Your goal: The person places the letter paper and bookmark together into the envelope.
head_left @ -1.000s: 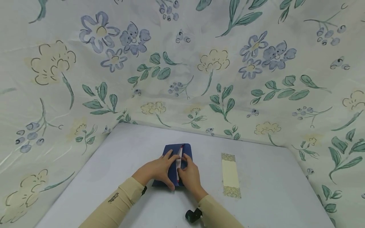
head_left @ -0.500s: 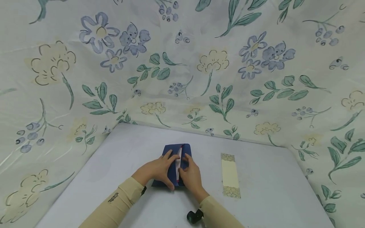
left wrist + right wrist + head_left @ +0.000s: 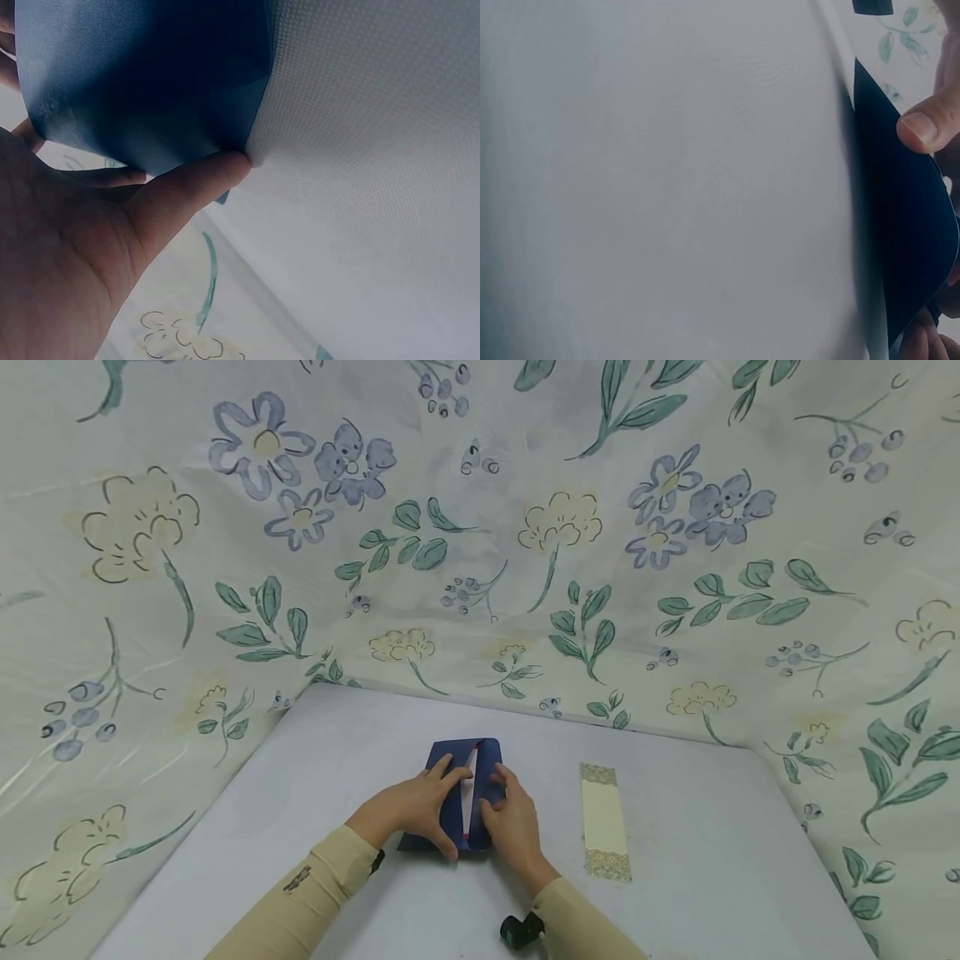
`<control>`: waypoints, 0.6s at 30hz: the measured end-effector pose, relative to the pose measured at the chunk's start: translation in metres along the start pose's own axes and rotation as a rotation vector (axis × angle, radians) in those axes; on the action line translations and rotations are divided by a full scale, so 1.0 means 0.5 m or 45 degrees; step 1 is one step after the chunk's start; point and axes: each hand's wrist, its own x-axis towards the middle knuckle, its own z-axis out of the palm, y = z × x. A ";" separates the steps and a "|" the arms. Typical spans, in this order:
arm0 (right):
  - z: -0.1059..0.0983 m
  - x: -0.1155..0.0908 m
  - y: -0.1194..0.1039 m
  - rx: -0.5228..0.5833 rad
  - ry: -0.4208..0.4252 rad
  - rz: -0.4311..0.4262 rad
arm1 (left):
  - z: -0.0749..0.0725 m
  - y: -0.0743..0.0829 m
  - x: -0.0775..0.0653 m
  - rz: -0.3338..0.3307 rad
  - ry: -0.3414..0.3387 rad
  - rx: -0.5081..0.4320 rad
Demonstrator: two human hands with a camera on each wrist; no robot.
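Observation:
A dark blue folded case [image 3: 450, 814] lies on the white table, its two panels parted along a narrow gap. White lining with a touch of red at both ends [image 3: 467, 802] shows in the gap. My left hand [image 3: 408, 806] presses the left panel with spread fingers; its thumb [image 3: 199, 184] reaches to the near edge. The right hand [image 3: 517, 818] holds the right panel by its outer side, with the thumb and curled fingers against it. In the right wrist view the case's near end [image 3: 904, 210] bulges up, and the left thumb [image 3: 924, 127] touches it.
To the right lies a cream strip [image 3: 603, 818] with glittery, speckled ends. A small black device [image 3: 520, 932] sits at the right wrist. Floral cloth [image 3: 555, 535] hangs behind and beside the white table [image 3: 705, 843].
The right hand has moved a little right, from the gap's edge onto the right panel's outer side. More of the white gap shows. The left hand has stayed put.

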 end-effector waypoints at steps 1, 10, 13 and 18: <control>-0.001 0.001 0.002 -0.007 0.005 0.003 | 0.000 0.000 0.001 0.002 0.001 0.001; -0.016 0.006 0.014 -0.062 0.058 0.040 | 0.004 -0.004 0.005 -0.002 -0.001 0.026; -0.023 0.006 0.016 -0.061 0.081 0.048 | 0.004 -0.005 0.005 0.000 -0.003 0.028; -0.031 0.004 0.026 -0.062 0.101 0.065 | 0.005 -0.005 0.006 -0.004 -0.006 0.026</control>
